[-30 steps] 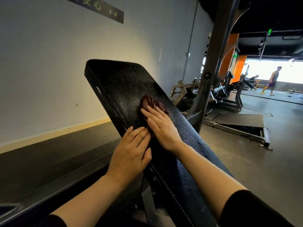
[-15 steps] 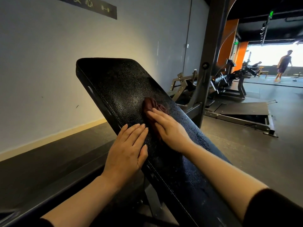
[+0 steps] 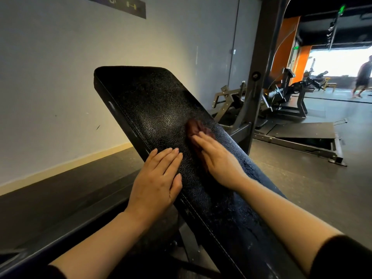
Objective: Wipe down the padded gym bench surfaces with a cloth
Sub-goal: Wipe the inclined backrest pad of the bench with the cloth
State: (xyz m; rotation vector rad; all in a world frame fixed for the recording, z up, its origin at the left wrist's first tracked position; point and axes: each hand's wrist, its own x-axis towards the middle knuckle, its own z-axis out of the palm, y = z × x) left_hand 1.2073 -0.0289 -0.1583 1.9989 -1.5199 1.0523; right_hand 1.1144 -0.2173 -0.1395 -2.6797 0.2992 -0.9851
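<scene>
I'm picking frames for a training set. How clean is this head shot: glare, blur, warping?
Head view: the doorway is blown out white; the right hand and cloth are motion-blurred; the bench pad shows a sheen; the upright post bows from wide-angle distortion.

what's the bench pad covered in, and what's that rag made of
Bench pad: looks like black vinyl or faux leather, with a pebbled grain, a soft sheen and a stitched seam along the edge. Cloth: dark reddish-brown soft fabric, matte and bunched in folds; the exact fibre can't be told.

a black, grained padded bench back (image 3: 153, 109) slopes upward toward a grey wall, its lower stretch glistening wet, with a crumpled dark reddish-brown cloth (image 3: 196, 128) lying mid-surface, partly covered.
</scene>
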